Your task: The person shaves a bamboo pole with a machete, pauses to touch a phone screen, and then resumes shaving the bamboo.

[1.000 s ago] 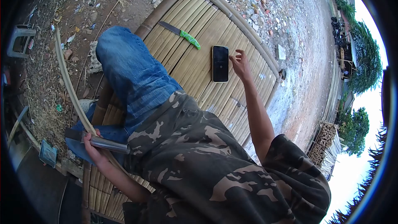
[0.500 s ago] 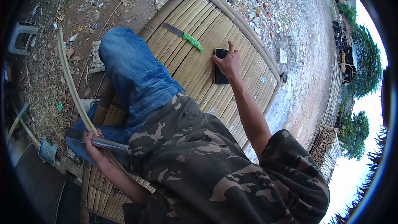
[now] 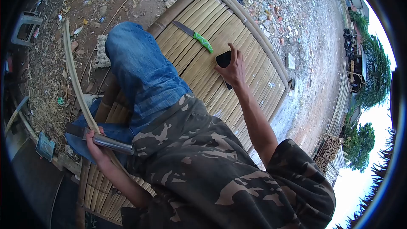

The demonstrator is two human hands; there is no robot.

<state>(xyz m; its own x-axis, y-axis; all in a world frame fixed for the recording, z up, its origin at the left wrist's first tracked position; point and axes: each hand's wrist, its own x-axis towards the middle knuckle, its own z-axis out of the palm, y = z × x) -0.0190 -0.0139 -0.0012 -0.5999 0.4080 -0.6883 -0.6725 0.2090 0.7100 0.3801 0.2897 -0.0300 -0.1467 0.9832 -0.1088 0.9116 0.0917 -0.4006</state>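
My right hand (image 3: 234,70) is curled over a black phone (image 3: 223,60) on the slatted bamboo bench. The thumb is at one long edge and the fingers at the other, with the phone tilted under the palm. To the left of it lies a knife with a green patterned handle (image 3: 203,42) and a dark blade. Down at the lower left, my left hand (image 3: 94,139) is closed around a long, curved bamboo strip (image 3: 76,78) and a tool with a shiny metal tube handle (image 3: 112,143). The tool's flat dark end rests against the jeans, partly hidden.
The bamboo bench (image 3: 207,82) has a thick pole frame. Rubble and litter cover the ground (image 3: 271,4) around it. A plastic stool (image 3: 26,29) stands at far left, and stacked bamboo poles (image 3: 332,149) are at the right. A bent knee in jeans (image 3: 131,48) is beside the bench.
My right hand has closed further around the phone, which has gone from lying flat to tilted. My left hand keeps its hold. The view has shifted slightly.
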